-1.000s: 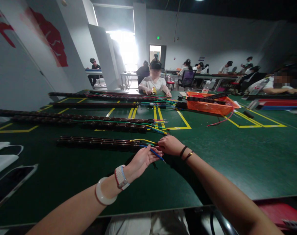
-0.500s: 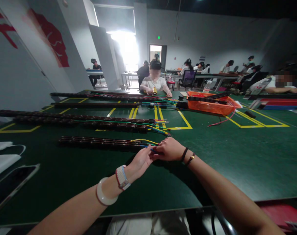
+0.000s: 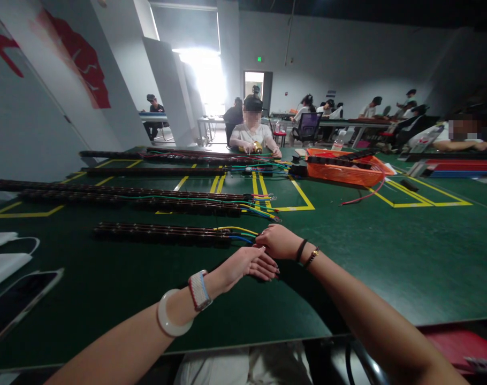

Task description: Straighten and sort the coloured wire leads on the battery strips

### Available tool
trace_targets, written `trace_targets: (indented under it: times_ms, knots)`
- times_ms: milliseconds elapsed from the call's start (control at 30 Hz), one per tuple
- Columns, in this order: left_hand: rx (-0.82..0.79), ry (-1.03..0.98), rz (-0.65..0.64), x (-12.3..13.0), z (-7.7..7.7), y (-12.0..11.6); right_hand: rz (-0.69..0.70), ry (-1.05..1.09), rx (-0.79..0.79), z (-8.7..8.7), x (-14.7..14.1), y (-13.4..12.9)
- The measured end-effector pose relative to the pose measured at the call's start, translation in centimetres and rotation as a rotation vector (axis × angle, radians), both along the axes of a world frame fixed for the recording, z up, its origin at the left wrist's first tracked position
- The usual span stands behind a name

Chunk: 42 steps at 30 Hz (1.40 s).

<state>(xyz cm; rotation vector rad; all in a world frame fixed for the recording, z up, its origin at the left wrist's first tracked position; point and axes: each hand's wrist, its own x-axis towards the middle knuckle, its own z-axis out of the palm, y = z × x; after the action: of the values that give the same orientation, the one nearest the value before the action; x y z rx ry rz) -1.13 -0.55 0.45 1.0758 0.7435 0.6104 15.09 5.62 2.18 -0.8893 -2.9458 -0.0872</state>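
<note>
Nearest to me on the green table lies a dark wire bundle, with yellow, green and blue wire ends coming out at its right. My right hand is closed round the tips of these wires, which its fingers hide. Just below it, my left hand has its fingers stretched out, palm partly up, with nothing in it. The two hands overlap or lie very close at the left thumb.
Longer wire bundles lie behind. An orange basket stands at the back right. Across the table a person holds a yellow tool. A phone and white devices lie at the left.
My left hand has let go of the wires, moved slightly down and right, and opened its fingers. The right hand has stayed at the wire ends.
</note>
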Motion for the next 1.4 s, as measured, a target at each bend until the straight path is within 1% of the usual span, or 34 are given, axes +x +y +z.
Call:
trace_targets:
  times_ms: [67,133,233,300,367,433,500,667,867,967,1067,1167,1267,1333,1400]
  knots:
    - [0.043,0.007,-0.025,0.0,0.0,-0.1,0.051,-0.029,-0.013,-0.2,-0.4,-0.2]
    - [0.048,0.016,-0.025,0.0,0.0,0.0,0.072,-0.033,-0.015,-0.3,-0.6,-0.3]
    - [0.031,0.018,-0.017,-0.1,0.2,0.0,0.038,0.045,0.016,-0.3,-0.6,-0.2]
    - [0.032,0.019,-0.008,-0.2,0.4,-0.1,-0.055,0.171,0.054,-0.3,-0.4,0.1]
    - [0.039,0.025,-0.006,-0.3,0.5,-0.2,-0.193,0.310,0.070,-0.4,-0.1,0.7]
    - [0.048,0.024,-0.024,-0.3,0.6,-0.3,-0.302,0.409,0.034,-0.8,0.1,1.3]
    - [0.064,0.011,-0.048,-0.3,0.6,-0.3,-0.335,0.465,-0.031,-1.2,0.2,1.7]
    - [0.086,-0.009,-0.058,-0.2,0.4,-0.3,-0.300,0.474,-0.167,-2.1,0.0,1.7]
    - [0.087,-0.019,-0.062,-0.3,0.5,-0.2,-0.272,0.435,-0.188,-2.9,-0.7,1.6]
    - [0.078,-0.038,-0.057,-0.3,0.4,-0.2,-0.218,0.421,-0.215,-3.2,-0.9,1.9]
    - [0.028,-0.045,-0.038,-0.3,0.2,-0.1,-0.150,0.434,-0.220,-3.3,-0.9,1.9]
    - [-0.097,-0.084,0.031,-0.4,0.1,0.4,-0.120,0.455,-0.148,-3.2,-1.1,1.5]
    - [-0.237,-0.163,0.102,-0.4,0.1,0.8,-0.122,0.445,0.009,-3.0,-1.3,1.0]
    - [-0.282,-0.205,0.158,-0.4,0.1,1.0,-0.103,0.408,0.113,-2.8,-1.4,0.6]
    - [-0.297,-0.256,0.246,-0.2,0.1,1.0,-0.073,0.350,0.200,-2.5,-1.5,0.3]
